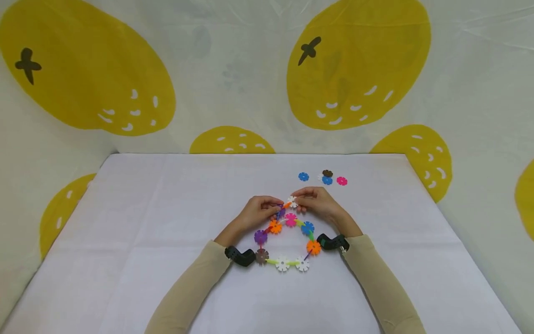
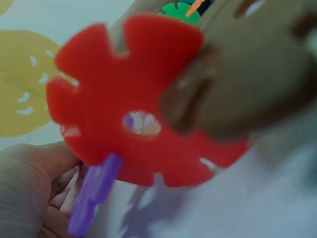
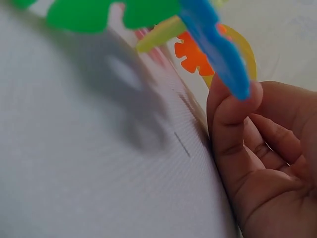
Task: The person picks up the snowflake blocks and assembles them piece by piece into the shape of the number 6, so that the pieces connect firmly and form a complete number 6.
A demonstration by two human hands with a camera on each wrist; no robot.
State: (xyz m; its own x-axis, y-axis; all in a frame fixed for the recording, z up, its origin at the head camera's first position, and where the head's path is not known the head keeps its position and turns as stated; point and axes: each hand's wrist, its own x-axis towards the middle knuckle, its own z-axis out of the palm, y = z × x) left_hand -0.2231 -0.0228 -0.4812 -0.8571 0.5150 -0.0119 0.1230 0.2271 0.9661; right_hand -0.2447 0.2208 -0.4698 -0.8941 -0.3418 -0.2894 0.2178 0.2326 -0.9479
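Notched plastic discs, slotted together crosswise, form a many-coloured ring with a short branch rising from its far side. At the branch's tip, my right hand (image 1: pixel 319 204) pinches a white disc (image 1: pixel 292 202). An edge-on orange disc (image 1: pixel 287 205) joins that disc to a purple disc (image 1: pixel 281 212), which my left hand (image 1: pixel 258 212) grips between thumb and fingers. Close to the left wrist camera, a red disc (image 2: pixel 99 99) bears an edge-on purple disc (image 2: pixel 96 193). In the right wrist view, a blue disc (image 3: pixel 218 49) and a green disc (image 3: pixel 148 12) overlap near my fingers.
Beyond my right hand lie loose discs: a blue one (image 1: pixel 303 176), a pink one (image 1: pixel 342 181), and a brown one (image 1: pixel 327 173) clustered with blue and white. Both forearms flank the ring on a white-covered table (image 1: pixel 167 222). A patterned cloth (image 1: pixel 233 83) hangs behind.
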